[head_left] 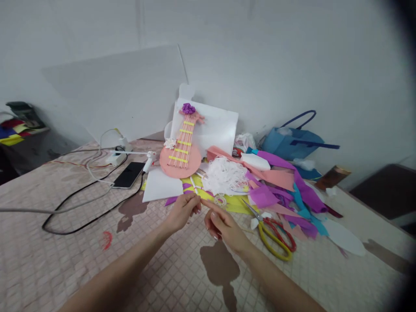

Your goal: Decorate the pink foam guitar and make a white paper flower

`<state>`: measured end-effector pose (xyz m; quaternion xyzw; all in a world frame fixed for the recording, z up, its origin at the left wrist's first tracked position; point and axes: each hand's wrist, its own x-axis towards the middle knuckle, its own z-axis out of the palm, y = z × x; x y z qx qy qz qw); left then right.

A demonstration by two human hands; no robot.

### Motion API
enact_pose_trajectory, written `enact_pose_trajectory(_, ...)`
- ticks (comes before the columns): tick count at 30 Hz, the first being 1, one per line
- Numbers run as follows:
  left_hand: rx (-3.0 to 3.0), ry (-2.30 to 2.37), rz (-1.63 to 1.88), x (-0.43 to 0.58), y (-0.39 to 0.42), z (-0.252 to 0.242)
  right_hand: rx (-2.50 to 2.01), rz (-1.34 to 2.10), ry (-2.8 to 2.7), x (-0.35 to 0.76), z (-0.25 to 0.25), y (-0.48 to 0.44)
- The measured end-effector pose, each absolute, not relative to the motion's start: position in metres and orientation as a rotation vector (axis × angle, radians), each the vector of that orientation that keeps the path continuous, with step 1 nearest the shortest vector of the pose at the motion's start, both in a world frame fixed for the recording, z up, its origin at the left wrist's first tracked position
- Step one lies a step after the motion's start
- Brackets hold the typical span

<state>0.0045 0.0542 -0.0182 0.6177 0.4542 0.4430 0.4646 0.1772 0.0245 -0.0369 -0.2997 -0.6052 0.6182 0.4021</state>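
Observation:
My left hand (183,211) is closed in a pinch above the table, its fingertips meeting the tip of my right index finger. My right hand (225,226) has that index finger stretched toward the left one, while its other fingers curl in. Anything held between them is too small or hidden to make out. Just beyond stands a pink paper guitar (180,160) with white strings, yellow strips and a purple paper flower (188,108), leaning on white board (217,128). Behind my right hand lies a heap of white string (224,175).
Scissors with yellow and red handles (274,238) lie right of my hands. Coloured paper scraps (264,197) and a blue bag (289,143) are farther right. On the left are a glue gun (149,162), a phone (129,175), a power strip (116,158) and looping cables (74,227).

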Motion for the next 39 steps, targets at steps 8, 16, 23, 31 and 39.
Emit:
enact_pose_trajectory(8,1.48,1.078,1.04,0.005,0.057,-0.026,-0.838,1.317,-1.733,0.176,-0.047,0.026)
enact_pose_trajectory(16,1.634,1.063,1.099,0.001,0.056,-0.018,-0.806,1.309,-1.804,0.171,-0.049,0.013)
enact_pose_trajectory(23,1.578,1.146,1.141,0.004,0.061,-0.029,-0.567,1.699,-1.181,0.178,-0.031,0.022)
enact_pose_trajectory(31,1.492,1.087,1.1,0.008,0.056,-0.027,-0.524,1.86,-1.077,0.179,-0.036,0.028)
enact_pose_trajectory(39,1.461,1.147,1.18,0.007,0.051,-0.02,-0.633,1.715,-1.341,0.176,-0.037,0.022)
